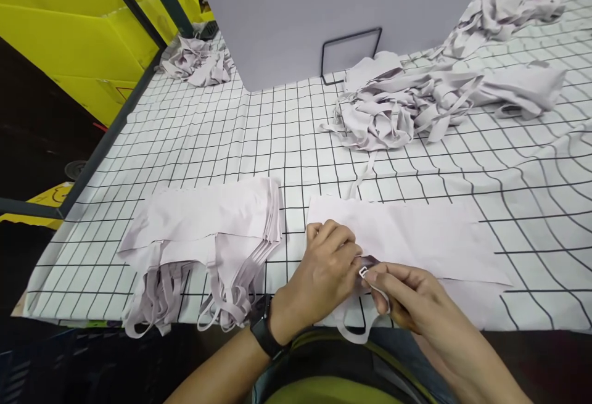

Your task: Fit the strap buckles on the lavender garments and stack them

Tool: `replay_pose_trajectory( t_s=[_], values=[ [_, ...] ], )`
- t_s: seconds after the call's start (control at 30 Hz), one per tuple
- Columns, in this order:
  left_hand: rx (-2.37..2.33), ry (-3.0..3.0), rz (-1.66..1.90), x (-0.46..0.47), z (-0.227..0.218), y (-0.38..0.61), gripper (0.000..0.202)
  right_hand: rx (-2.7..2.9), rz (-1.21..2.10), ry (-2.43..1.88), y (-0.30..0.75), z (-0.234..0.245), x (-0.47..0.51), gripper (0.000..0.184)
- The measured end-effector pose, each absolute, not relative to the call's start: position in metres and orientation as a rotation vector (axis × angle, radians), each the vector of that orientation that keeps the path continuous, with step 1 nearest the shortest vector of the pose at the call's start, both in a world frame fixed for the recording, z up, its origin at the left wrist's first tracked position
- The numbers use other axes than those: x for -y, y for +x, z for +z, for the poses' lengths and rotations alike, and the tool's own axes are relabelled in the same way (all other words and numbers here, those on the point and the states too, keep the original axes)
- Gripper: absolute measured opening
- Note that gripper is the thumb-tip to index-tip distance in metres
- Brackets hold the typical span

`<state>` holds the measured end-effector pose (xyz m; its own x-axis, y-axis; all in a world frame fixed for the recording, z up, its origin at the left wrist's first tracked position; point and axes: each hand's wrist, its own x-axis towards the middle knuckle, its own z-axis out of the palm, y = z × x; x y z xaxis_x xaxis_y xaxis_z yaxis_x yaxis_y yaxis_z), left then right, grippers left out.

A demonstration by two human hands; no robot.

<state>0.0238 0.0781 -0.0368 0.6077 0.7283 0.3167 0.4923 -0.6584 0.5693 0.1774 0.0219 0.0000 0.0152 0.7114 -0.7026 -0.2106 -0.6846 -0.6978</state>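
Note:
A pale lilac garment (407, 237) lies flat on the checked table near the front edge. My left hand (319, 277) is closed on the garment's near edge by its strap. My right hand (407, 296) pinches a small clear strap ring (364, 271) and the thin strap (365, 324), which loops down over the table edge. The two hands meet at the ring. A black watch sits on my left wrist.
A neat stack of the same garments (203, 225) lies left of my hands, straps hanging over the edge. A loose heap (393, 105) sits behind, with further heaps at the back left (197, 61) and back right (504, 3). A grey board (300, 15) stands upright. Yellow bins (69, 40) stand beyond the left edge.

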Motion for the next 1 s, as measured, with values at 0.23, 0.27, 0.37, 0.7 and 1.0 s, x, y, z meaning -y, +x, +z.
replay_pose_trajectory(
  t_s=[0.23,0.27,0.37,0.7,1.0],
  values=[
    [-0.850,2.539,0.679,-0.081,-0.032,0.020,0.018,0.607,1.809,-1.619,0.188,-0.011,-0.027,0.047],
    [-0.847,2.553,0.668,-0.081,-0.032,0.020,0.017,0.617,1.809,-1.621,0.188,-0.011,-0.027,0.048],
    [-0.831,2.581,0.627,-0.081,-0.032,0.020,0.014,0.637,1.801,-1.637,0.189,-0.011,-0.028,0.050],
    [-0.817,2.618,0.553,-0.082,-0.030,0.019,0.014,0.671,1.778,-1.684,0.189,-0.014,-0.031,0.047],
    [-0.829,2.625,0.594,-0.080,-0.030,0.019,0.016,0.653,1.730,-1.702,0.186,-0.016,-0.029,0.048]
  ],
)
